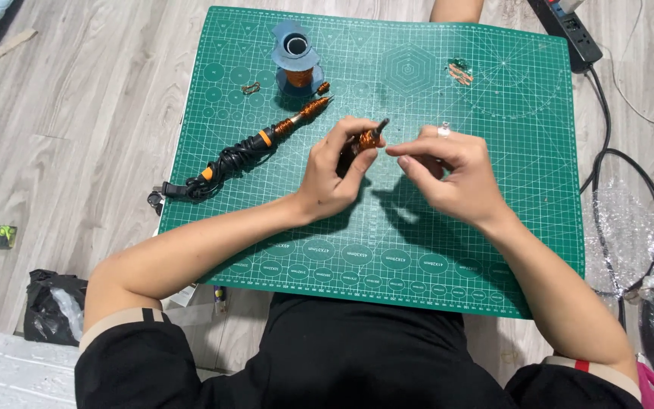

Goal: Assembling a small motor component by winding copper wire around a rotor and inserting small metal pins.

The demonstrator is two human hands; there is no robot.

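Nearest the camera, both forearms reach out over a green cutting mat (418,250) that lies on a pale wood floor (85,129). The left hand (334,170) is closed around a short rod (370,136) wound with copper-coloured wire, pinched between thumb and fingers. The rod's long axis tilts up and to the right, with its dark tip pointing away from the person and towards the right hand. The right hand (448,167) sits just beside it, fingers curled with thumb and forefinger pinched together close to the rod's tip. Whether it grips a fine wire cannot be told. It wears a ring (443,130). The left hand carries the rod; the right hand is a short gap to its right, at about the same height.

Farther out on the mat, left of the hands, lies a soldering iron (266,140) with its black cord bundled around it, lying diagonally. Beyond that stands a blue spool (295,64) of copper wire. A small copper coil (460,72) lies towards the far right, and a power strip (573,29) sits on the floor past the mat's corner.
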